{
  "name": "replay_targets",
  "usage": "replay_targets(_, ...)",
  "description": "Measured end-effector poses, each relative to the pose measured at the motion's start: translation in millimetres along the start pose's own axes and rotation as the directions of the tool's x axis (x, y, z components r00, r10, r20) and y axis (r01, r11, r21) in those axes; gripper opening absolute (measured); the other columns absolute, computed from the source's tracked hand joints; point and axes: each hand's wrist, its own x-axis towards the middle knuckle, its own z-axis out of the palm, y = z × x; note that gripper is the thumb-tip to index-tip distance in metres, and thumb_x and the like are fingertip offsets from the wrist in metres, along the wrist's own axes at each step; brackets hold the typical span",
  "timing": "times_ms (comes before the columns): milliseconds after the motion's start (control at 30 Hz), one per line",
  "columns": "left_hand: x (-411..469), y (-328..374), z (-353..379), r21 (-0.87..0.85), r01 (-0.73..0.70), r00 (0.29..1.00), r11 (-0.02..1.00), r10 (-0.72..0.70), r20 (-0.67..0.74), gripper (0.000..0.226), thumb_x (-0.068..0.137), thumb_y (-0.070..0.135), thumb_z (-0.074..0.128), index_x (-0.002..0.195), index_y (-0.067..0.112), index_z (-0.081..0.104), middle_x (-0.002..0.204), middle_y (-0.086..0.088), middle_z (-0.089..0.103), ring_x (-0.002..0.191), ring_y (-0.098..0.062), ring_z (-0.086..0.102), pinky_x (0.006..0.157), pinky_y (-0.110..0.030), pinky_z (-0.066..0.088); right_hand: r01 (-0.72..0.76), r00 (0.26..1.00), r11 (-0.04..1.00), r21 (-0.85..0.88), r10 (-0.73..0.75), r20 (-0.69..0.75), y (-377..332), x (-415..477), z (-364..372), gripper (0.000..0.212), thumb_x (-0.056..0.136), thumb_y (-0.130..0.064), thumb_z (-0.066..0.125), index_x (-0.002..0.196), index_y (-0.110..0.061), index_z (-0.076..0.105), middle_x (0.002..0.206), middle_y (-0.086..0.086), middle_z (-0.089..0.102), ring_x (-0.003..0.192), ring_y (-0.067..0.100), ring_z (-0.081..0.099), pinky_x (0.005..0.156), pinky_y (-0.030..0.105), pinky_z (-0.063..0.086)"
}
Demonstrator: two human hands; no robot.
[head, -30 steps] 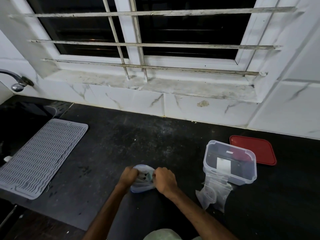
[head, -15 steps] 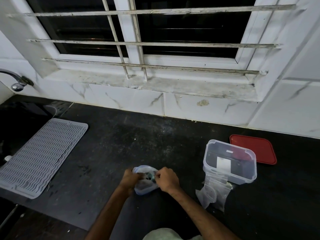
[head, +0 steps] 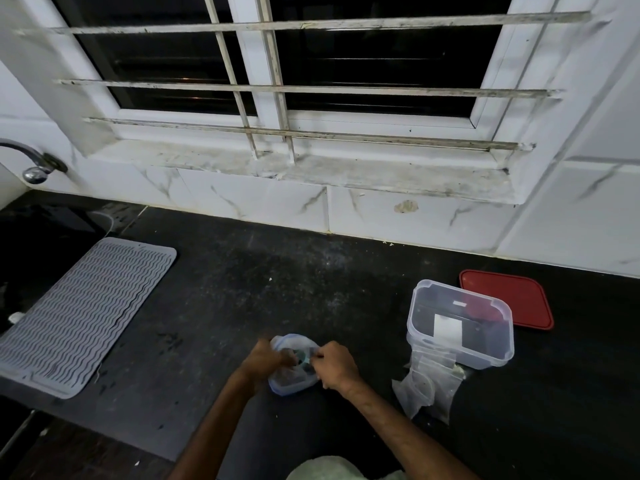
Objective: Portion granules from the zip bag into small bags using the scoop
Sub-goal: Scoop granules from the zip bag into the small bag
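Note:
A clear zip bag (head: 290,381) with a blue rim stands on the black counter (head: 242,299) near its front edge, its mouth spread wide. Dark granules and something teal, perhaps the scoop (head: 304,360), show inside. My left hand (head: 265,358) pinches the left side of the bag's mouth. My right hand (head: 334,365) pinches the right side. A pile of small clear bags (head: 427,388) lies to the right, partly under a clear plastic box.
A clear plastic box (head: 460,323) stands at the right with a red lid (head: 507,297) flat behind it. A grey ribbed mat (head: 79,313) lies at the left beside a dark sink and tap (head: 34,164). The tiled wall and window sill run along the back.
Both hands have pulled the zip bag's mouth wider apart, and the inside of the bag now shows between them.

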Motion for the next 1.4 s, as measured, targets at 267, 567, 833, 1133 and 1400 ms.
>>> replay_targets(267,3,-4,11,-0.385,0.161,0.985,0.909,-0.171,0.008,0.052,0.075,-0.018,0.055,0.125,-0.007,0.050,0.112,-0.027,0.062,0.091,-0.035,0.064,0.059,-0.040,0.054,0.020,0.998,1.000,-0.022,-0.019,0.056,6,-2,-8,0.028,0.094,-0.032,0.053,0.107,-0.015,0.071,0.081,0.006,0.073,0.048,0.012,0.060,0.047,0.024,0.051)
replay_targets(567,-3,-5,23,-0.429,0.080,0.995,0.900,-0.094,-0.011,0.050,0.081,-0.008,0.055,0.130,-0.004,0.048,0.100,-0.023,0.063,0.085,-0.030,0.065,0.054,-0.034,0.054,0.041,0.996,0.999,0.007,-0.041,0.083,10,-6,-9,0.022,0.096,-0.027,0.053,0.104,-0.019,0.071,0.077,0.001,0.066,0.051,0.008,0.056,0.049,0.021,0.047)
replay_targets(833,-2,-15,21,-0.431,-0.009,0.999,0.902,0.031,0.043,0.037,0.083,-0.012,0.060,0.117,0.001,0.056,0.111,-0.028,0.066,0.091,-0.034,0.069,0.062,-0.036,0.060,0.042,0.995,0.999,-0.006,-0.041,0.086,9,-6,-7,0.022,0.093,-0.027,0.054,0.098,-0.018,0.074,0.070,-0.001,0.066,0.054,0.010,0.060,0.059,0.027,0.056)
replay_targets(1133,6,-17,10,-0.246,-0.059,0.997,0.968,0.047,-0.054,0.039,0.087,0.009,0.069,0.124,0.005,0.054,0.109,-0.017,0.067,0.092,-0.026,0.070,0.060,-0.028,0.056,0.074,0.994,0.996,-0.053,-0.069,0.084,9,-12,-9,0.021,0.089,-0.025,0.056,0.095,-0.020,0.075,0.074,0.002,0.072,0.062,0.013,0.064,0.070,0.034,0.060)
replay_targets(1400,2,-16,-2,0.587,-0.172,0.901,0.791,0.367,-0.231,0.014,0.091,0.015,0.059,0.105,0.018,0.058,0.105,-0.005,0.067,0.096,-0.023,0.066,0.080,-0.035,0.055,0.192,0.977,0.971,-0.145,-0.203,-0.067,-1,-26,-12,0.027,0.093,-0.031,0.050,0.086,-0.018,0.072,0.082,0.004,0.074,0.076,0.018,0.071,0.069,0.033,0.057)
